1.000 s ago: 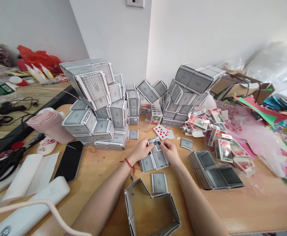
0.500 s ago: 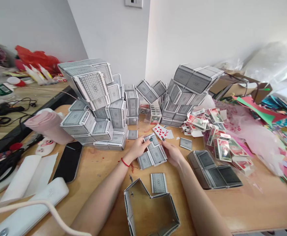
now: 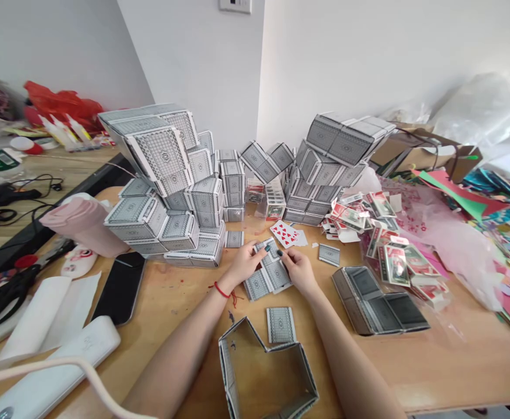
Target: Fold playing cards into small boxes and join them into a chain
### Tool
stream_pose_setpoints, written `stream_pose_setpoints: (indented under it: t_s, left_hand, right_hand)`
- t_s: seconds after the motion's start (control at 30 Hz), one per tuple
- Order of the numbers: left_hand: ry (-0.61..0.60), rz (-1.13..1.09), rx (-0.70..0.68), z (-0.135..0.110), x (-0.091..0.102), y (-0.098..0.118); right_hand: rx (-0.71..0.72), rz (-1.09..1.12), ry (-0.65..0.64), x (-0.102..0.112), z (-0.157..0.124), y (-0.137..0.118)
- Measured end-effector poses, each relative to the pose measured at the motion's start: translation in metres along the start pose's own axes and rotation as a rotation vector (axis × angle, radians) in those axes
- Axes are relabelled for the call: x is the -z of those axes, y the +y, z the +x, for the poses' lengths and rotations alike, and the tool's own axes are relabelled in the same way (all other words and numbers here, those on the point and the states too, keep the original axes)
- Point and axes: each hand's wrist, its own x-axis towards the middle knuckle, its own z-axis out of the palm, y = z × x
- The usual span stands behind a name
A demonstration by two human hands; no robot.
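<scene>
Both hands meet at the middle of the wooden table (image 3: 433, 355) over a group of joined grey patterned playing cards (image 3: 268, 278). My left hand (image 3: 245, 263) pinches the cards' upper left edge. My right hand (image 3: 297, 269) grips their right side, fingers curled. A face-up red card (image 3: 286, 234) lies just beyond my fingers. A single face-down card (image 3: 281, 324) lies nearer me, beside an open-topped box made of cards (image 3: 267, 372).
Stacks of card-built blocks (image 3: 171, 192) and more card blocks (image 3: 337, 157) stand against the wall. A flat card tray (image 3: 379, 299) and loose card packets (image 3: 394, 244) lie right. A phone (image 3: 119, 286), scissors (image 3: 2, 294), a pink cup (image 3: 84, 224) and coloured paper (image 3: 490, 203) surround them.
The card group has shifted slightly up and left. My right hand slid down along its right side, then closed on it again.
</scene>
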Motion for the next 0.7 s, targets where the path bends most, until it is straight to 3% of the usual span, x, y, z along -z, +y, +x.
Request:
stream_pose_setpoints:
  t_s: [0.13, 0.27, 0.53, 0.7]
  left_hand:
    - [0.107, -0.153, 0.056, 0.003, 0.0, -0.005]
    - [0.079, -0.354, 0.135, 0.002, -0.002, -0.003]
    - [0.069, -0.301, 0.16, 0.0, 0.001, 0.002]
    - [0.067, -0.29, 0.104, 0.0, 0.001, 0.002]
  right_hand:
    - [0.134, -0.201, 0.312, 0.008, 0.011, 0.007]
    - [0.121, -0.394, 0.422, 0.012, 0.021, 0.018]
    - [0.116, -0.583, 0.431, 0.009, 0.024, 0.025]
    - [0.073, -0.409, 0.462, 0.012, 0.023, 0.026]
